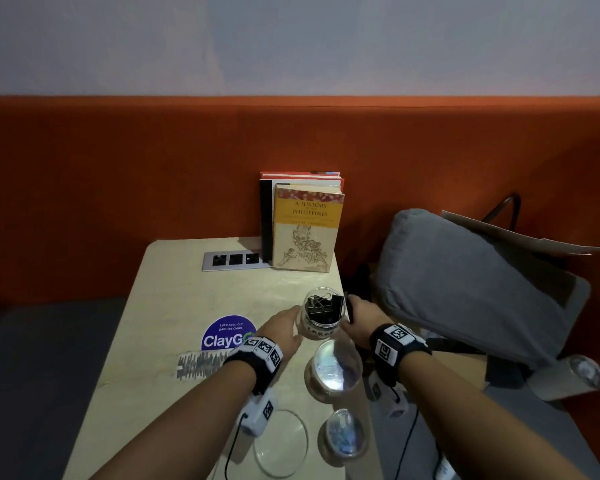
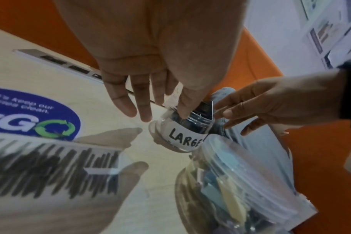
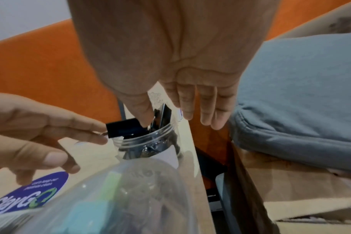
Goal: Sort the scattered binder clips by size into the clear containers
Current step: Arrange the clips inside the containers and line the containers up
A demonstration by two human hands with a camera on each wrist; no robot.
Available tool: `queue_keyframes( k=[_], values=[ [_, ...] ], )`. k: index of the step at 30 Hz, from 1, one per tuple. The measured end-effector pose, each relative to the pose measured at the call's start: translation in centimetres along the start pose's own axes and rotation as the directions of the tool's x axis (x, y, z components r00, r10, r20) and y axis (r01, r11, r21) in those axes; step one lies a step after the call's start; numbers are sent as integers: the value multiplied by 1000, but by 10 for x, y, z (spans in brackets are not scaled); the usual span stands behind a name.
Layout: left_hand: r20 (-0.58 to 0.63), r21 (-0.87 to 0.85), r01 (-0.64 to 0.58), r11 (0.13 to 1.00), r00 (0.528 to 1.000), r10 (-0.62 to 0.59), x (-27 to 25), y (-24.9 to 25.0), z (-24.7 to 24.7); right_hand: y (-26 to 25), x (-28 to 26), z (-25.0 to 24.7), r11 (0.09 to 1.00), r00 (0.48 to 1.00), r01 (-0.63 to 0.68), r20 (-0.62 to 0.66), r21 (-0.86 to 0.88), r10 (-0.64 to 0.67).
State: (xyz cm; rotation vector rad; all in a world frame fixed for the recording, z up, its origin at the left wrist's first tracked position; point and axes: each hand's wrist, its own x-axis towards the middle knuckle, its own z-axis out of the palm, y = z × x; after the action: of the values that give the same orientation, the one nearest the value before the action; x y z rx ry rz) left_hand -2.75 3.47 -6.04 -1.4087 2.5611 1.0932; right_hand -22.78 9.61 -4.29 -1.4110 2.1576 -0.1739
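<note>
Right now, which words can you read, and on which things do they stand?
"LARGE": label on the jar.
"A HISTORY", "PHILIPPINES": book; its other lines are too blurred.
"ClayGo", "Let's keep our pantries clean": sticker.
Barcode label: scribbled over, unreadable.

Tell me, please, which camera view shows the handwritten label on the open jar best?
The left wrist view: the label faces it and reads LARGE. The head view shows it small and partly cut off by the lidded jar in front. The right wrist view catches only its blank white edge.
</note>
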Motion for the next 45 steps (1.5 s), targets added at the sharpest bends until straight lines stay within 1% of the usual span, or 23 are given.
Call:
queue_keyframes(
  k=[2, 5, 8, 10, 14, 17, 19, 21, 24, 26, 28, 30, 31, 33, 35, 37, 39, 42, 44, 45],
  values=[
    [18, 23, 3, 1000, 1000, -3, 3, 1, -5, -9, 7, 0, 1000, 999, 5, 34, -20, -4],
    [-6, -27, 26, 999, 1000, -26, 5, -1, -8, -21, 15, 4, 999, 999, 4, 42, -33, -2],
    [-77, -114, 114, 987, 989, -123, 2, -14, -12, -36, 19, 12, 996, 996, 63, 74, -57, -59],
    [-91, -163, 164, 973, 979, -180, -3, -29, -17, -49, 20, 20, 994, 992, 93, 90, -50, -88],
    [-38, -177, 201, 963, 977, -211, -27, -67, -28, -82, 15, 38, 987, 981, 159, 112, -1, -158],
    [2, -230, 232, 945, 971, -237, -49, -92, -32, -103, 10, 54, 982, 973, 188, 131, 12, -188],
    [-5, -223, 228, 948, 972, -235, -63, -107, -33, -116, 5, 64, 978, 968, 209, 139, 2, -208],
    [-11, -177, 212, 961, 976, -218, -77, -121, -34, -128, 0, 72, 974, 961, 224, 169, -16, -218],
    [35, -158, 170, 973, 985, -167, -92, -132, -35, -139, -6, 79, 973, 949, 228, 229, -22, -217],
    [44, -125, 163, 979, 986, -158, -97, -137, -36, -144, -8, 83, 976, 947, 217, 243, -7, -209],
    [43, -108, 171, 979, 985, -167, -99, -139, -38, -146, -11, 83, 979, 950, 199, 239, 35, -202],
    [50, -90, 171, 981, 985, -167, -100, -139, -40, -144, -17, 84, 979, 953, 153, 241, 134, -182],
    [50, -77, 161, 984, 986, -157, -99, -139, -40, -141, -20, 86, 977, 956, 127, 241, 171, -167],
    [51, -51, 119, 992, 992, -116, -98, -140, -39, -133, -27, 91, 978, 963, 91, 234, 187, -134],
    [52, -36, 61, 998, 997, -59, -97, -141, -39, -127, -37, 96, 988, 961, 96, 246, 118, -122],
    [48, -32, 1, 999, 999, 0, -94, -141, -38, -122, -49, 101, 984, 937, 167, 322, -67, -137],
    [72, 2, -40, 999, 997, 39, -90, -140, -37, -118, -61, 110, 937, 903, 241, 411, -252, -122],
    [95, 66, -35, 997, 995, 29, -85, -136, -36, -116, -72, 126, 848, 879, 311, 469, -430, -84],
    [79, 76, -21, 997, 997, 15, -82, -136, -36, -115, -73, 134, 809, 876, 340, 474, -480, -87],
    [73, 80, -14, 997, 997, 8, -81, -136, -36, -114, -73, 137, 808, 877, 344, 470, -478, -95]
  ],
)
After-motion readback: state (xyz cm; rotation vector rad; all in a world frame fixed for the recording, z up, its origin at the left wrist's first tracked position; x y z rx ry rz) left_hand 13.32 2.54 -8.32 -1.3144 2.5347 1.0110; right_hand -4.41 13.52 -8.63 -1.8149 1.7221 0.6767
